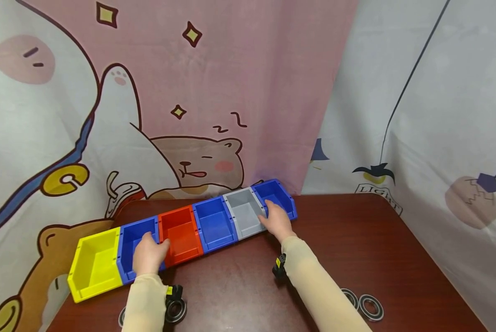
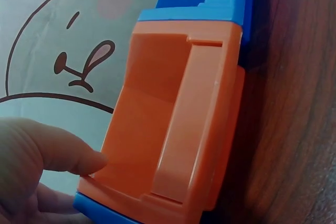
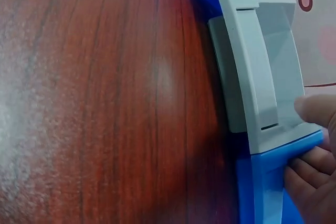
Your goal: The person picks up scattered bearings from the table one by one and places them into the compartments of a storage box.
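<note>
A joined row of open plastic storage bins runs slantwise across the table: a yellow bin [image 1: 95,265], a blue bin [image 1: 127,246], a red bin [image 1: 182,235], a middle blue bin [image 1: 215,223], a grey bin [image 1: 242,212] and a blue end bin [image 1: 283,199]. My left hand [image 1: 149,254] pinches the wall where the red bin meets its left blue neighbour, thumb on the red side. With the thumb inside the grey bin and fingers curled in the blue end bin, my right hand [image 1: 277,221] grips their shared wall. The bins hold nothing visible.
Ring-shaped metal bearings [image 1: 176,311] lie beside the left wrist, partly hidden by the sleeve. More bearings [image 1: 371,308] lie by the right forearm. The brown wooden table [image 1: 355,249] ends against a printed curtain [image 1: 248,83] at the back.
</note>
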Demonstrator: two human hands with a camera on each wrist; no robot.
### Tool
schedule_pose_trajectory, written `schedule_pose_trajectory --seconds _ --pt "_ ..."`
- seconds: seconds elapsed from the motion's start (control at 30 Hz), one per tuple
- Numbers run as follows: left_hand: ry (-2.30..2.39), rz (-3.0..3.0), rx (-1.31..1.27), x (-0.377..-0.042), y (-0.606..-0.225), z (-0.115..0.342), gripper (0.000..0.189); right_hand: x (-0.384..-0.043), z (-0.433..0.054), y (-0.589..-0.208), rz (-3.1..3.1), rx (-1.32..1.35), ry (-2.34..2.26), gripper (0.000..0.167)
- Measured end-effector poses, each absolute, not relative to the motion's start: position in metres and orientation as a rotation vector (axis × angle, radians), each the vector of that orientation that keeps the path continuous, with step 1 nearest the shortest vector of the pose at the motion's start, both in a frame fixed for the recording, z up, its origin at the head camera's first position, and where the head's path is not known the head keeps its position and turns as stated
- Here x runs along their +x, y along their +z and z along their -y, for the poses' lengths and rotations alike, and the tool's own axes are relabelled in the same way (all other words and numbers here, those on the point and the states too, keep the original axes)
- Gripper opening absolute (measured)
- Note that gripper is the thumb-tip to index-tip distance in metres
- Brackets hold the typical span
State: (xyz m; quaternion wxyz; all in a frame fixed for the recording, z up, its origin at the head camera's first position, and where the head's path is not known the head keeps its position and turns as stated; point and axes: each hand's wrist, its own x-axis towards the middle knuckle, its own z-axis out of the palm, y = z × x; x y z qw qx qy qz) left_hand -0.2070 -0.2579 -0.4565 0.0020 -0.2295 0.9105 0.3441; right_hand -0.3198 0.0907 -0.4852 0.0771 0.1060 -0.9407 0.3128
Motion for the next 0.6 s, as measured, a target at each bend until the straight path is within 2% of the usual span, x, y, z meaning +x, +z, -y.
schedule_pose_trajectory --seconds 0.13,0.6 --pt "1.062 -2.868 -0.725 -0.2084 -0.4567 0.2572 0.064 -0.3239 -0.0884 -0.4843 2.835 0.283 0.882 0.056" --pt "0.957 -2.93 -0.726 -0.2093 -0.458 0.255 0.06 -0.3287 -0.0855 -0.4774 2.896 0.249 0.751 0.051"
